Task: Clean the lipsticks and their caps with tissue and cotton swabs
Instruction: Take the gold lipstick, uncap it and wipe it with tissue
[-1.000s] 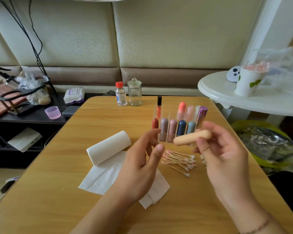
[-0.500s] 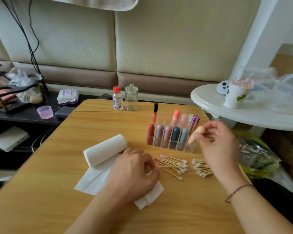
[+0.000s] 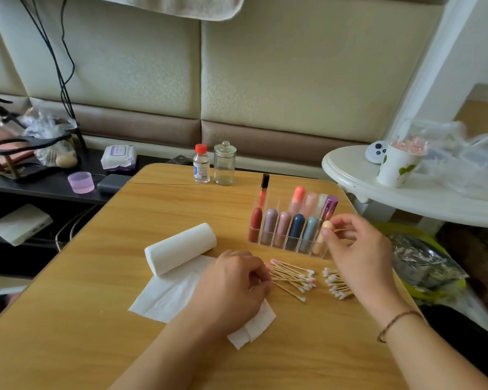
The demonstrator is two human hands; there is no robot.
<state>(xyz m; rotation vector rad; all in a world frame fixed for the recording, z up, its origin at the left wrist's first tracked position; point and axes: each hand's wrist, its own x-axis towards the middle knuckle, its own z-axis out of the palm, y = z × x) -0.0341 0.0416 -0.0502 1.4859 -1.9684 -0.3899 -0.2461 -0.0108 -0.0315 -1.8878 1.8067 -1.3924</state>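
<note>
A wooden counter (image 3: 96, 277) stands before a padded wall. At centre right, the right hand (image 3: 358, 249) pinches a peach lipstick (image 3: 321, 236) seated in the clear organizer (image 3: 265, 243). The left hand (image 3: 231, 285), fingers curled, touches cotton swabs (image 3: 293, 277) on tissue (image 3: 166, 291).

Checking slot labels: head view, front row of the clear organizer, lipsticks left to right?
Red lipstick → mauve lipstick → pink lipstick → navy lipstick → grey-blue lipstick → peach lipstick, pinched by the right hand.
</note>
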